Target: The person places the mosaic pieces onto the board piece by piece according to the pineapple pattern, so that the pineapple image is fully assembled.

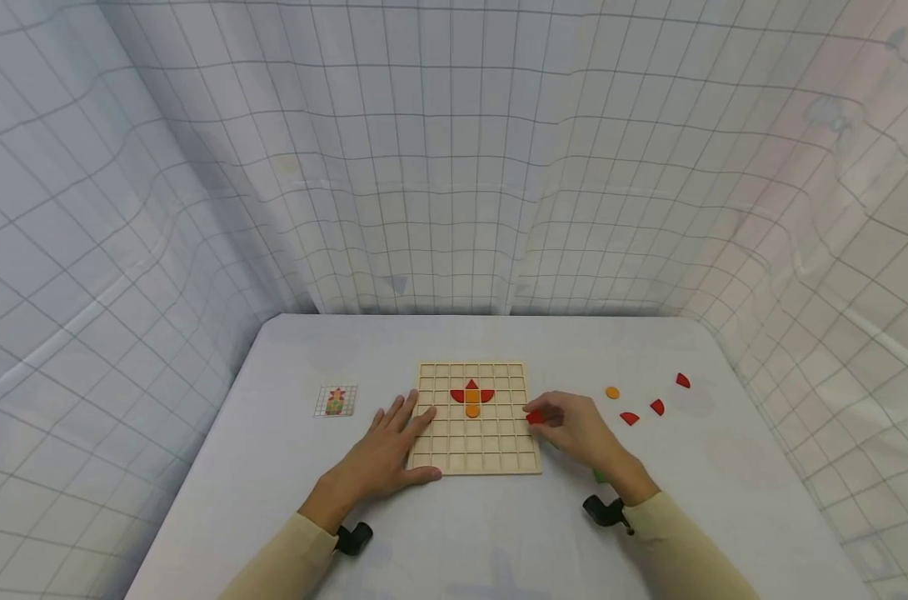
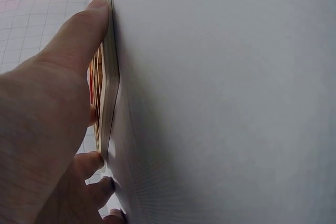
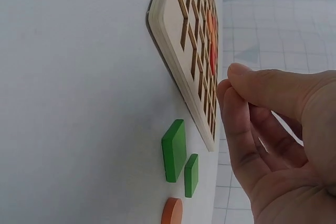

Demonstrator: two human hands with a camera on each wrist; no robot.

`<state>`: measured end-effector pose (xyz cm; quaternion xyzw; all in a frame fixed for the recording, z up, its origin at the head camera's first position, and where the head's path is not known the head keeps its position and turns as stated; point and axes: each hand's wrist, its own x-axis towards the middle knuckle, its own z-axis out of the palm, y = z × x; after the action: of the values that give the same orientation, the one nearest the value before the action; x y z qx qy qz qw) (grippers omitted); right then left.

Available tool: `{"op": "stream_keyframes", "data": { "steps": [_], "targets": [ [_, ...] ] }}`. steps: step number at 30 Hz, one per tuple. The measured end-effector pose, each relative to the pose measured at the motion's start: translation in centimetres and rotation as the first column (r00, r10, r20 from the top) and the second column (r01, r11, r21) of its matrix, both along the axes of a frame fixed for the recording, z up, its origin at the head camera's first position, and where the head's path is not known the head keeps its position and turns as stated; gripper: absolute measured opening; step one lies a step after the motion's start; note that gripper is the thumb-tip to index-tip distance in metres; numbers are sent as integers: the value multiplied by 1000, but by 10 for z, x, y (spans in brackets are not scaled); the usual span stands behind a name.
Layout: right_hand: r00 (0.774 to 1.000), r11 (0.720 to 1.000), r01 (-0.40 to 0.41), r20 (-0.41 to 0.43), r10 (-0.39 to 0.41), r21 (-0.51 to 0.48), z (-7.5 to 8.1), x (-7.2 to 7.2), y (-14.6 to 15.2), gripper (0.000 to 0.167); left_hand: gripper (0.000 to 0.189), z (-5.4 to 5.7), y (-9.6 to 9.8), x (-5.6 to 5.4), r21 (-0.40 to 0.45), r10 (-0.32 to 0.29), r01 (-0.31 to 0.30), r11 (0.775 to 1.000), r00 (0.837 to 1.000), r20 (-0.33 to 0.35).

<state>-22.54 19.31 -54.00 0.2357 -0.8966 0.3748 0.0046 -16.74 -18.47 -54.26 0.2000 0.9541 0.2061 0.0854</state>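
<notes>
A wooden grid board (image 1: 439, 446) lies on the table. On it are a red triangle (image 1: 471, 384), two red quarter-circle pieces (image 1: 457, 396), an orange square (image 1: 472, 397) and an orange disc (image 1: 472, 412). My left hand (image 1: 379, 454) rests spread at the board's left side, its thumb (image 2: 79, 35) along the near edge. Over the board's right edge, my right hand (image 1: 574, 429) pinches a small red piece (image 1: 534, 417) between thumb and fingertips. That piece also shows in the left wrist view, but fingers cover part of its outline.
Left of the board lies a small pattern card (image 1: 336, 401). To the right are several red quarter-circle pieces (image 1: 657, 407) and an orange disc (image 1: 612, 392). Two green pieces (image 3: 174, 150) lie beside the board, partly under my right arm in the head view. Gridded white curtains (image 1: 454, 167) surround the table.
</notes>
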Motion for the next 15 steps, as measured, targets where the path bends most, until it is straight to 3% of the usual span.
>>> {"op": "stream_keyframes", "data": {
  "steps": [5, 9, 15],
  "targets": [
    [998, 999, 50, 30, -50, 9, 3, -3, -8, 24, 105, -2, -1, -2, 2, 1, -1, 1000, 1000, 2],
    [998, 999, 42, 39, -42, -6, 4, -5, -15, 21, 104, -6, -2, -3, -6, 0, 0, 1000, 1000, -1],
    [998, 999, 33, 49, -32, -18, 6, -7, -25, 29, 104, -7, -2, -3, -6, -1, 1, 1000, 1000, -1]
  ]
}}
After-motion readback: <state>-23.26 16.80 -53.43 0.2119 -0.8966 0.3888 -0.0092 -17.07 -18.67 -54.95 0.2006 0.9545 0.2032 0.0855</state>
